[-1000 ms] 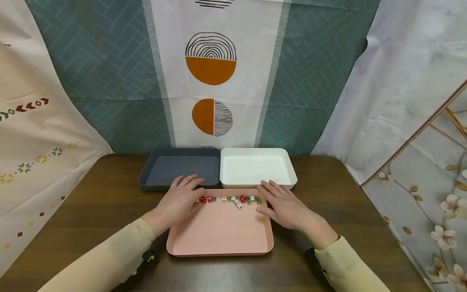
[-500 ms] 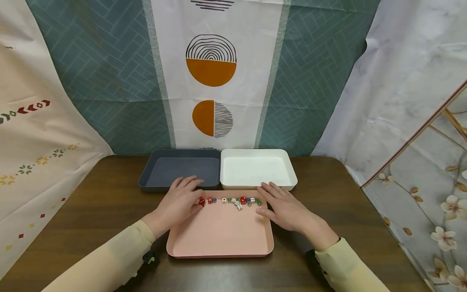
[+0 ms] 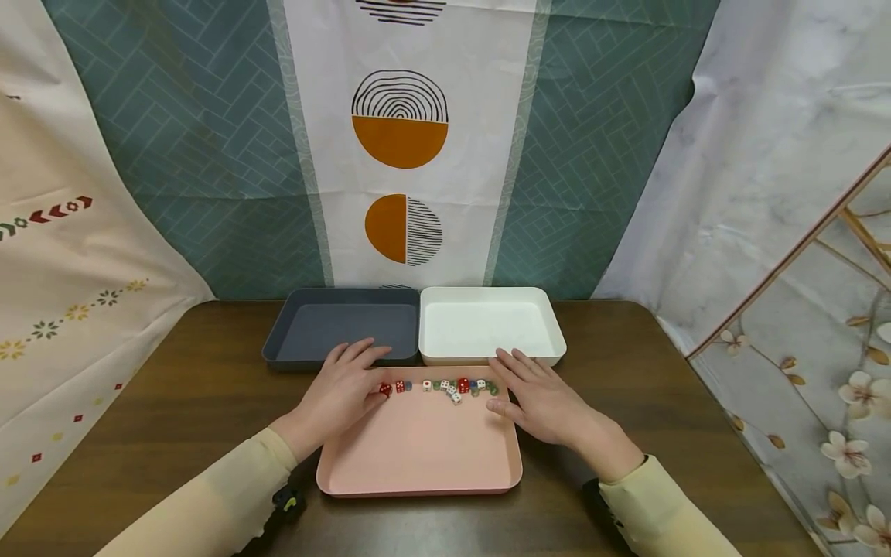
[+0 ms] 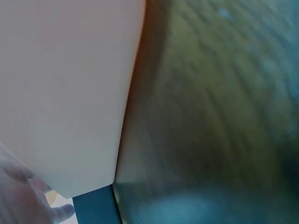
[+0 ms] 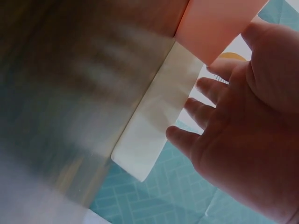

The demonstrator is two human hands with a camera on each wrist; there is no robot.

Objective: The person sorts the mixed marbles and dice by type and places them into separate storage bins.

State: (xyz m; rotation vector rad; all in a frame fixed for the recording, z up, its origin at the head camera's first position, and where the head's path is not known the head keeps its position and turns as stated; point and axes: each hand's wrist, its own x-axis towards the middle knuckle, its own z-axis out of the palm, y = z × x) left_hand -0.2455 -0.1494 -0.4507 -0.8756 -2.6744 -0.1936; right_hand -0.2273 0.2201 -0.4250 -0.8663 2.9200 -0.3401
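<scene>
My flat, spread left hand (image 3: pixel 343 391) touches the row of small coloured dice (image 3: pixel 440 384) at its left end. The row runs left-right along the pink plastic tray (image 3: pixel 420 452)'s far edge. My right hand (image 3: pixel 541 394), fingers straight, rests at the row's other end.

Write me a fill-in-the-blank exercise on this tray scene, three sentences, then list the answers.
1. The dice lie in a row along the far edge of the ____ tray.
2. Behind it, the grey tray sits to the ____ of the white tray.
3. The left hand and right hand rest at the two ____ of the row.

Answers: pink; left; ends
</scene>
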